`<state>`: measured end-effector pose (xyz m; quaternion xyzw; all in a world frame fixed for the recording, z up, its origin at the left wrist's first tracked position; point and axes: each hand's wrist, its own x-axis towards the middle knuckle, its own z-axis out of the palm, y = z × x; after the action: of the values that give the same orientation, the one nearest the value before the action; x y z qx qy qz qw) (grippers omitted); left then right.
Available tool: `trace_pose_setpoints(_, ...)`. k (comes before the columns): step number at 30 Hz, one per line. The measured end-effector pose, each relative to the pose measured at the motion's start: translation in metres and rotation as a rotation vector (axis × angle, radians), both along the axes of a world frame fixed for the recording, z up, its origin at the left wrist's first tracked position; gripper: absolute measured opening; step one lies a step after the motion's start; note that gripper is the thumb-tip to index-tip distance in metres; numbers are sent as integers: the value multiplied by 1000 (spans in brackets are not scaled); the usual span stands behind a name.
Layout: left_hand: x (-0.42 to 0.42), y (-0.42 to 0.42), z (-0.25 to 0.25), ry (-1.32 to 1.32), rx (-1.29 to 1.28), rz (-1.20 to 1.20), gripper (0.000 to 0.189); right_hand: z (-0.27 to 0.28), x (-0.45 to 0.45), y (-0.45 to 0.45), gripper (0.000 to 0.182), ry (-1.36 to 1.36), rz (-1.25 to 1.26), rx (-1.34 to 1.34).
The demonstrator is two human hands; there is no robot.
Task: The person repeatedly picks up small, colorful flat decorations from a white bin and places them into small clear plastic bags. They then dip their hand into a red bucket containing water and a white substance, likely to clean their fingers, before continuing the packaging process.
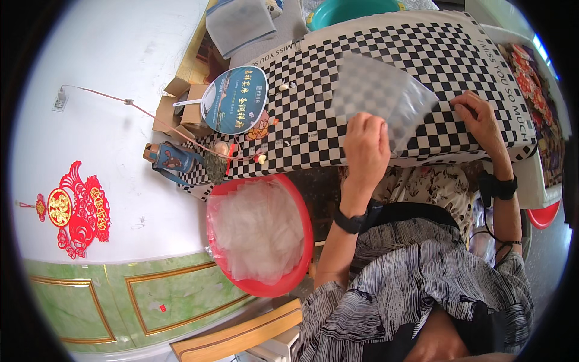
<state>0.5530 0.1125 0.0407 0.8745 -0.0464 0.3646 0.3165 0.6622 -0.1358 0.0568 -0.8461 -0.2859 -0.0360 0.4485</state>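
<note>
My left hand [367, 141] pinches the near edge of a translucent plastic bag [377, 90], holding it over the table with a black-and-white checked cloth [312, 104]. The checks show through the bag, and its right corner stands out toward my right hand. To the right, my right hand [477, 118] is over the cloth near its front edge, apart from the bag, fingers bent and apart with nothing seen in them. A red basin [308, 226] below the table's left part holds a heap of similar clear plastic bags [260, 231].
A round hand fan [237, 99] leans by an open cardboard box [165, 111]. Near them stand a blue bottle [174, 157] and a cable [181, 133]. A teal basin [339, 13] lies beyond the table. A white container [538, 176] with red packets [533, 90] stands right. A wooden chair back [239, 332] is lower left.
</note>
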Motion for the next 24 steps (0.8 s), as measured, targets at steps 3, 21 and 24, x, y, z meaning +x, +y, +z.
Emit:
trace_pose_setpoints(3, 12, 0, -5, -28, 68, 0, 24, -1, 1, -3, 14, 28, -8, -6)
trace_pose_setpoints(21, -149, 362, 3, 285, -944, 907, 33, -6, 3, -4, 11, -38, -27, -45)
trace_pose_setpoints(24, -148, 351, 11, 284, -1005, 813, 27, -4, 3, -6, 11, -29, -35, -71)
